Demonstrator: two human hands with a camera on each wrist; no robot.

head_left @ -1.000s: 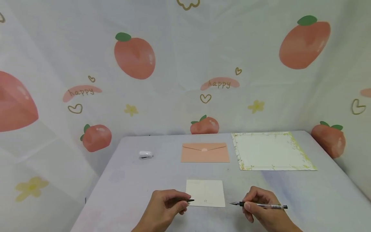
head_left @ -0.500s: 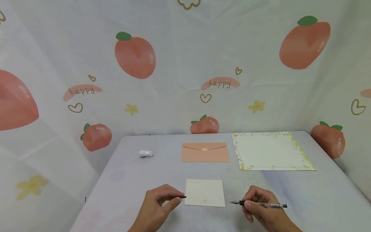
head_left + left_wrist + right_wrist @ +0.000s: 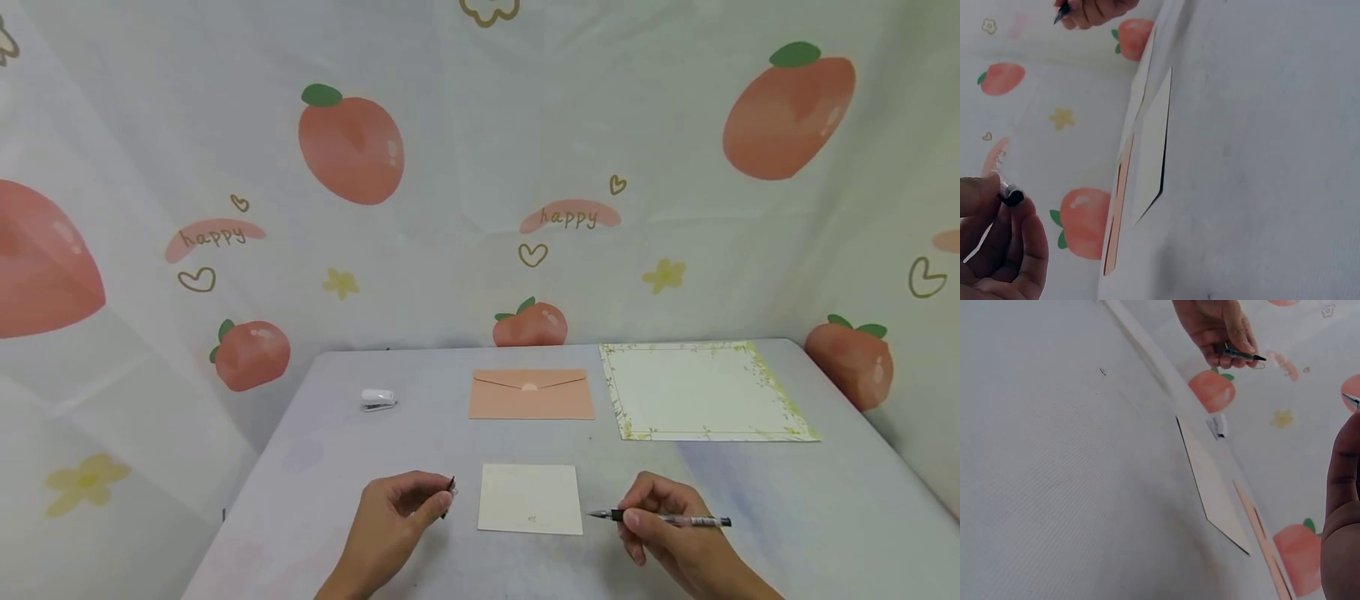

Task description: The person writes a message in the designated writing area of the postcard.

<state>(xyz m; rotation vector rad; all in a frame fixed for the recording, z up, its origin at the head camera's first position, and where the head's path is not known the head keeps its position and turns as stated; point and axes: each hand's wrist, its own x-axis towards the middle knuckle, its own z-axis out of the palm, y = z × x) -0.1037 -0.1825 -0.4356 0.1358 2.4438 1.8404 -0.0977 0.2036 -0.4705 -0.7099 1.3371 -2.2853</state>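
Between thumb and fingers my left hand [image 3: 393, 521] pinches a small dark pen cap [image 3: 1012, 195], turned steeply in the head view, left of the card. My right hand [image 3: 675, 529] holds an uncapped gel pen [image 3: 701, 522] with a clear barrel and black grip. Its tip points left, near the right edge of a small cream card [image 3: 530, 498]. The card lies flat between the two hands, and neither hand touches it. In the right wrist view my right hand [image 3: 1342, 512] hides most of the pen.
Behind the card lies a peach envelope [image 3: 532, 395]. A large white sheet with a floral border [image 3: 693, 392] rests at the back right. A small white stapler [image 3: 377, 399] stands at the back left. A fruit-printed cloth [image 3: 442, 167] hangs behind the table.
My left hand has moved left, away from the card, and the pen cap has turned from nearly level to steep. My right hand and the pen have shifted slightly left and up.
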